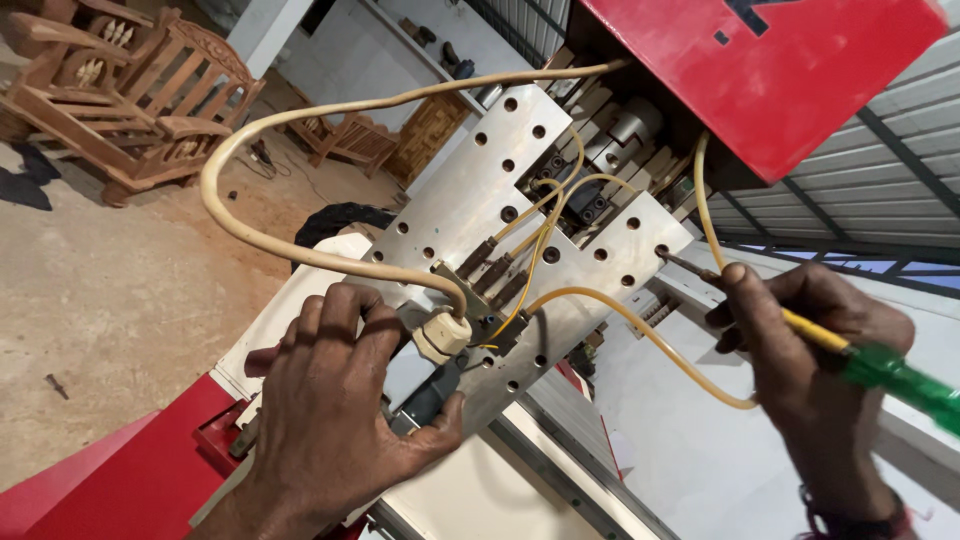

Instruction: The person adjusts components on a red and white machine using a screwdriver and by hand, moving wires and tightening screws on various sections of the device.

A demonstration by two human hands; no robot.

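My left hand [335, 405] lay open, gripping the edge of the drilled plate [500, 215]; my right hand [815, 350] held a screwdriver [845, 350], tip at a plate hole

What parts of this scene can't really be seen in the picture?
Head view only:
- Screwdriver: its green handle end is cut off by the right edge; its tip at the metal plate is too small to make out.
- Left hand: it covers whatever it grips.
- Red housing: cropped by the top edge.

Green-and-yellow-handled screwdriver [850, 355], tilted, tip at drilled aluminium plate [480, 190] hole
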